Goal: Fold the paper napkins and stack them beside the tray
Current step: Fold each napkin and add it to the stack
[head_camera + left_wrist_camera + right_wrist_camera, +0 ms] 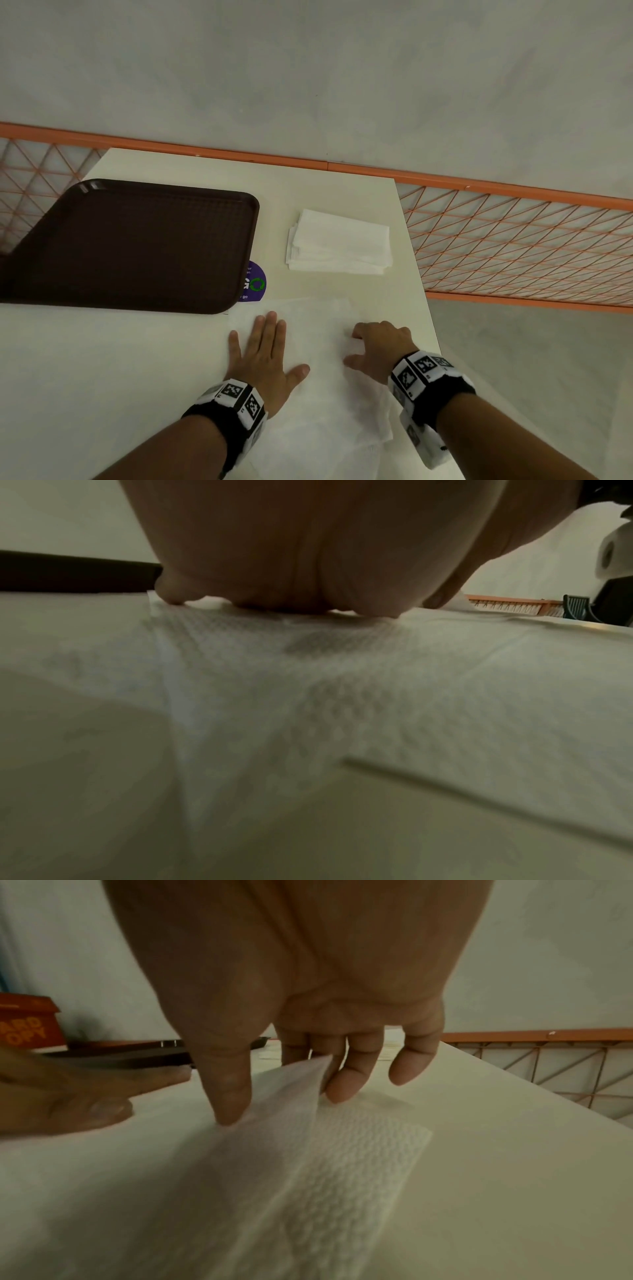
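Counter (164, 359): carries everything, flat backing for creasing.
Tray (137, 246): far left, marks where the pile belongs.
Folded stack (339, 243): just right of tray, finished napkins.
Open napkin (322, 394): spread near front edge, awaiting fold.
Left hand (263, 353): flat, fingers straight, pins sheet against sliding.
Right hand (380, 349): fingers (339, 1088) curled, pinching raised flap to fold over.

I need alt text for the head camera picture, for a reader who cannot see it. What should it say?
Two hands work an unfolded white napkin on a pale table: the left hand presses it flat, and the right hand lifts a fold of it. Beyond them, a stack of folded napkins lies right of an empty brown tray.
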Action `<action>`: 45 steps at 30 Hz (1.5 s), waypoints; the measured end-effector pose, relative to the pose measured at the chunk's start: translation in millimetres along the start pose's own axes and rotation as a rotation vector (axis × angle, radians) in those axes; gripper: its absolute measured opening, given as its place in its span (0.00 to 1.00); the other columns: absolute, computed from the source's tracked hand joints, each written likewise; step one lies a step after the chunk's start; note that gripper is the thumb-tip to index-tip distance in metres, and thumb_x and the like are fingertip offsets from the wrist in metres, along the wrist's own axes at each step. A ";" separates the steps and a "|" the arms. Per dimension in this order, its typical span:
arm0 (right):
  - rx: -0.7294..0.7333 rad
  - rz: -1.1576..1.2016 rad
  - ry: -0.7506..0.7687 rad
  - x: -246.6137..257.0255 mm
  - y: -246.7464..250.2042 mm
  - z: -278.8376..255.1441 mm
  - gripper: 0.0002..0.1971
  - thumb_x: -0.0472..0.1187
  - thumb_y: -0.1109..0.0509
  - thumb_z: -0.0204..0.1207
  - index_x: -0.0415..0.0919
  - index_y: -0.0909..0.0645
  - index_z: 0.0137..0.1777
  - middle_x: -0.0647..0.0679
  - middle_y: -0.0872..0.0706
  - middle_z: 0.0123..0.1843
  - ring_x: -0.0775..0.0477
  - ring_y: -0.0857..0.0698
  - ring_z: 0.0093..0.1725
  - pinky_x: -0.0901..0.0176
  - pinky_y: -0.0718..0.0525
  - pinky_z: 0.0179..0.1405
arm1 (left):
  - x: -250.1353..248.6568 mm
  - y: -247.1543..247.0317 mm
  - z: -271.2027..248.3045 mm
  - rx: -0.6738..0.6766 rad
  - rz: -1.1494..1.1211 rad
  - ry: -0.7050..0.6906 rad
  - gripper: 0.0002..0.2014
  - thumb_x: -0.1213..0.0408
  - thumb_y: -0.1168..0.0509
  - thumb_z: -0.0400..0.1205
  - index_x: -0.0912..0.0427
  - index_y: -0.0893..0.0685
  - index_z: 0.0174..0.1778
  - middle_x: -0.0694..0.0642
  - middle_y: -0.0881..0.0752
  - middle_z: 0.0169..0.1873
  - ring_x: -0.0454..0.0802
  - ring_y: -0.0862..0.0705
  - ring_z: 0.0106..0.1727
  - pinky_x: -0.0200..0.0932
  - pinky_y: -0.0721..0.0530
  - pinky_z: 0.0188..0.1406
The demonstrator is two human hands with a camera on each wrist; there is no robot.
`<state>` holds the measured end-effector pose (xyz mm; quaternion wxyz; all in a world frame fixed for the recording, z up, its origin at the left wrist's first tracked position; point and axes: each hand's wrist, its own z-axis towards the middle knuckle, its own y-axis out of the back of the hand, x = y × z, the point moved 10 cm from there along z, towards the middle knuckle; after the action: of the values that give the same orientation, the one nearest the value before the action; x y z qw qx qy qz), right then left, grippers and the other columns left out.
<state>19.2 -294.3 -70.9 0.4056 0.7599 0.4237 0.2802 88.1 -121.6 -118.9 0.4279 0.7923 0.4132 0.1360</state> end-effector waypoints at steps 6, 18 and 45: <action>-0.059 0.188 0.116 14.2 16.7 -17.0 0.10 0.45 0.32 0.79 0.50 0.16 0.58 0.52 0.14 0.57 0.49 0.17 0.57 0.59 0.21 0.57 | -3.0 18.9 3.0 -0.088 0.041 -0.021 0.47 0.28 0.57 0.78 0.55 0.66 0.83 0.55 0.73 0.81 0.57 0.71 0.82 0.70 0.62 0.78; -0.215 1.333 0.065 -48.5 73.9 -30.9 0.07 0.34 0.22 0.70 0.39 0.13 0.47 0.46 0.09 0.41 0.47 0.12 0.40 0.56 0.14 0.42 | 18.9 113.4 7.7 -0.198 -0.975 -0.171 0.06 0.62 0.24 0.75 0.59 0.11 0.44 0.56 0.08 0.40 0.59 0.11 0.47 0.53 0.14 0.51; -0.455 1.518 -0.359 -113.0 106.6 104.5 0.07 0.39 0.27 0.78 0.40 0.22 0.46 0.44 0.21 0.34 0.54 0.27 0.20 0.68 0.31 0.15 | -10.9 87.8 32.5 -0.284 -0.235 -0.195 0.26 0.46 0.39 0.82 0.52 0.29 0.75 0.47 0.30 0.73 0.49 0.33 0.74 0.49 0.34 0.74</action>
<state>89.3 -465.7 -42.9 0.3114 0.7726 -0.3460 0.4318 147.1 -174.1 -67.4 0.5861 0.6797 0.4362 0.0646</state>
